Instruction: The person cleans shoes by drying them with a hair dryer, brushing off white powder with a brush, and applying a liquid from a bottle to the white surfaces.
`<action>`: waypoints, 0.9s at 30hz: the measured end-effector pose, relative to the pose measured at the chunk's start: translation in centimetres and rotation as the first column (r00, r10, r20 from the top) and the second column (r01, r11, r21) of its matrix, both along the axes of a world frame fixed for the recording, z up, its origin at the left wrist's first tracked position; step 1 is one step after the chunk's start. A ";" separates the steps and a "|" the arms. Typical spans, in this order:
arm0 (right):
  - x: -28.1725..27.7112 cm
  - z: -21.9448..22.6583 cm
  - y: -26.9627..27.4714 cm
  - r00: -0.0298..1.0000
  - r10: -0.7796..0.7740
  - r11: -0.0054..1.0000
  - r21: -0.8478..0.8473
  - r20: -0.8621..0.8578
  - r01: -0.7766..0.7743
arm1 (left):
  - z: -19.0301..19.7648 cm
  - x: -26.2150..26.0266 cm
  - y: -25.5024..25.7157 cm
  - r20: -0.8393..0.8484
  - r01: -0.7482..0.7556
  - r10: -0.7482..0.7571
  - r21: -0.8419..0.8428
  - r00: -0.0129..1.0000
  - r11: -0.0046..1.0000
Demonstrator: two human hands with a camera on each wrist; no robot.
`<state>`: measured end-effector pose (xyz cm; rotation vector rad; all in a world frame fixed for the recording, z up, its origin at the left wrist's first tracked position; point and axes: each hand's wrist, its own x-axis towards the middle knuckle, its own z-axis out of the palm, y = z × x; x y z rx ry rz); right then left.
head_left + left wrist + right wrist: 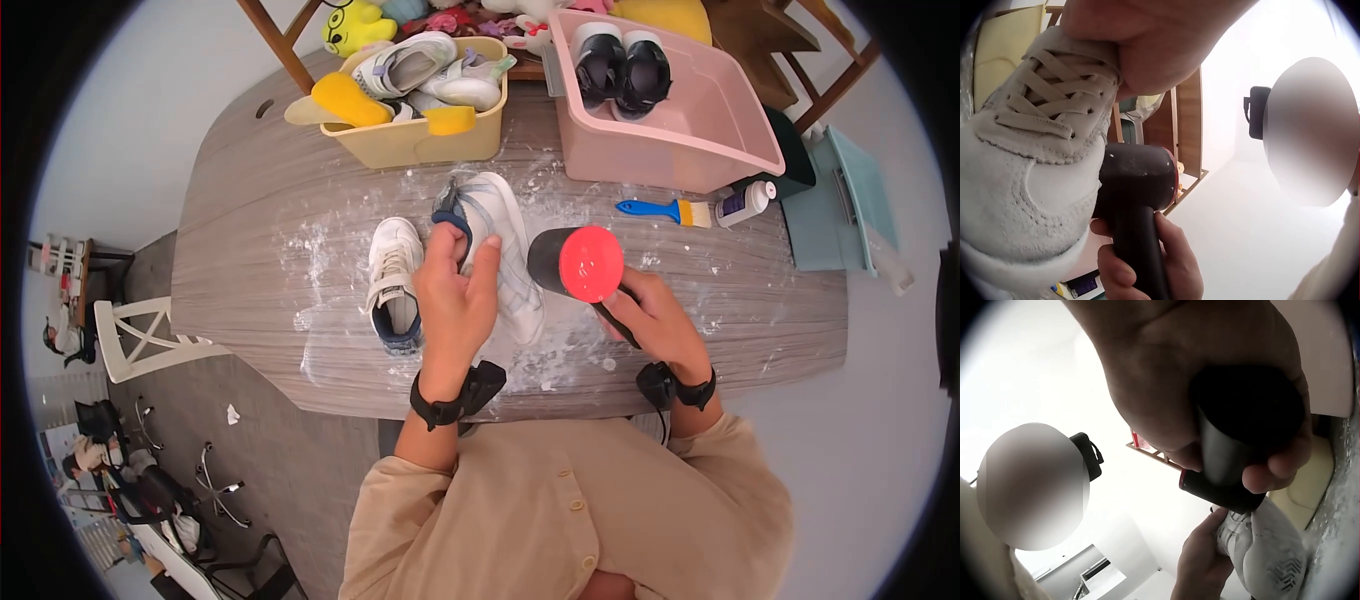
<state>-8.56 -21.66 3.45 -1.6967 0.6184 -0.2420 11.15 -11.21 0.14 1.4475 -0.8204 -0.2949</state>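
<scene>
My left hand [459, 300] grips a white shoe [507, 250] at its blue-lined opening, and the shoe is tilted on its side. In the left wrist view the laces and toe of this shoe [1035, 169] face the camera. My right hand [655, 318] is wrapped round the handle of a black dryer-like tool [548, 262] with a red round end. The tool's other end is close beside the shoe; whether they touch I cannot tell. A second white shoe [394, 280] stands on the table to the left of my left hand.
White powder marks cover parts of the wooden table [250, 220]. Behind are a yellow bin [430, 148] of shoes and a pink bin [660, 155] with black-and-white shoes. A blue-handled brush [650, 209] and a white bottle [746, 203] lie at the right, near a teal bin [835, 205].
</scene>
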 end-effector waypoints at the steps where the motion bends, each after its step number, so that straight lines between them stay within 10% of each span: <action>1: -0.2 -0.3 0.1 1.000 0.002 1.000 0.005 0.000 -0.002 | -0.1 0.2 0.0 0.019 -0.015 0.016 -0.008 1.000 1.000; 27: 0.4 -0.9 1.2 0.995 -0.078 0.994 0.082 0.058 0.073 | 0.8 -0.1 0.4 0.160 -0.081 0.081 -0.002 0.984 0.997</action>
